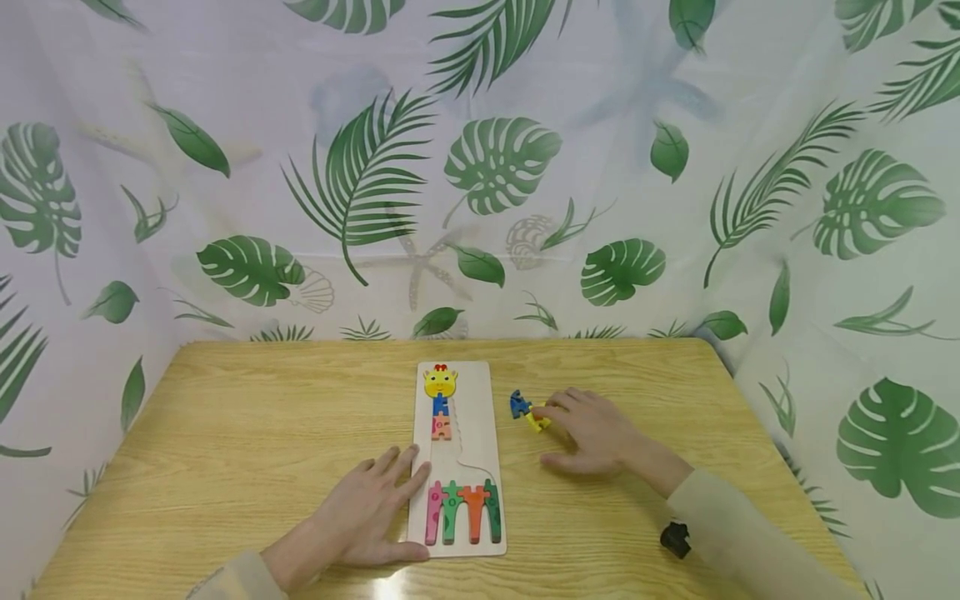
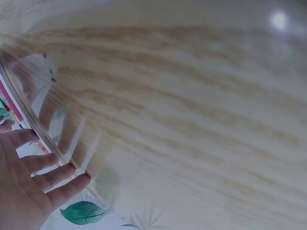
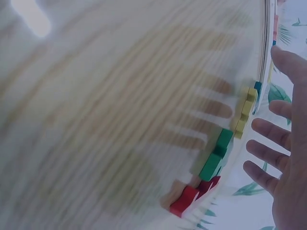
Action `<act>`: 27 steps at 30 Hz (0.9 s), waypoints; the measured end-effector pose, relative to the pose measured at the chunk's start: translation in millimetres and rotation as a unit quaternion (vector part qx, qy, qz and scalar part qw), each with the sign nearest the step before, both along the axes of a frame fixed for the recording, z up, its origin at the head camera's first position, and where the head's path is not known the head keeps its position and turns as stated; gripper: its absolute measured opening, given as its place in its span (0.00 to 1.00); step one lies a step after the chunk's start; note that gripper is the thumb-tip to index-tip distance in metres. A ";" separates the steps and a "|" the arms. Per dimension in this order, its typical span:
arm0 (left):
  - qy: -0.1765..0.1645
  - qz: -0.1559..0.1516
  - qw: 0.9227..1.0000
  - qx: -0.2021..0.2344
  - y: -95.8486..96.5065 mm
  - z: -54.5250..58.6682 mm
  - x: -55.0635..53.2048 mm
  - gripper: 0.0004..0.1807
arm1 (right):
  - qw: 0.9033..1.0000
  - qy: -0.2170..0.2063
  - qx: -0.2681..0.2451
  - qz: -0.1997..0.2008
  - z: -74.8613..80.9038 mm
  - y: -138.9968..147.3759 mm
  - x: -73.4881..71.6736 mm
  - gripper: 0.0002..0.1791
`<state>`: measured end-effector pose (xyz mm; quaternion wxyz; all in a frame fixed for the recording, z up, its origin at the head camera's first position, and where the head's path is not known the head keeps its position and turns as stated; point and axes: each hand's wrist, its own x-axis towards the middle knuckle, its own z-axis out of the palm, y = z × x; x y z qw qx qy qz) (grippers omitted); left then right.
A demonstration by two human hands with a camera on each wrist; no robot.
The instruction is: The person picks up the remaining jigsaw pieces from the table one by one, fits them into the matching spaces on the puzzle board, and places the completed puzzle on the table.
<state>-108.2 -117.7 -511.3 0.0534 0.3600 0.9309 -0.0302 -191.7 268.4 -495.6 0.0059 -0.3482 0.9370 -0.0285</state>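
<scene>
A pale wooden giraffe puzzle board (image 1: 474,400) lies lengthwise on the table. In it sit a yellow giraffe head (image 1: 440,384), a blue piece (image 1: 439,408), a salmon piece (image 1: 441,430) and several leg pieces, one of them orange (image 1: 474,510). My left hand (image 1: 371,504) touches the board's left edge with spread fingers. To the right of the board, my right hand (image 1: 596,433) reaches over loose pieces, fingers extended, holding nothing. A blue piece (image 1: 519,405) and a yellow piece (image 1: 537,422) show beside its fingertips. Green (image 3: 217,154) and red (image 3: 187,200) pieces, visible in the right wrist view, are hidden under this hand in the head view.
The wood-grain table (image 1: 262,417) reaches back to a white curtain (image 1: 525,283) printed with green leaves, which also hangs along both sides. A small black object (image 1: 676,540) shows at the right sleeve.
</scene>
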 end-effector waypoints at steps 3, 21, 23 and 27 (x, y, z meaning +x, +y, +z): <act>-0.003 0.001 1.000 0.001 -0.2 1.1 0.1 0.61 | 1.000 0.012 0.008 0.001 -3.5 4.6 -0.9 0.40; -0.001 0.000 1.000 0.003 -0.4 0.2 -0.2 0.61 | 0.999 0.023 0.023 -0.020 -2.3 30.6 -4.7 0.40; -0.003 0.000 1.000 0.002 -0.6 -0.3 -0.6 0.61 | 0.999 0.026 0.030 -0.019 -2.1 33.4 -5.1 0.40; -0.003 0.000 1.000 0.002 -1.2 -0.1 -0.5 0.60 | 0.998 0.038 0.052 -0.009 -2.2 39.0 -6.7 0.39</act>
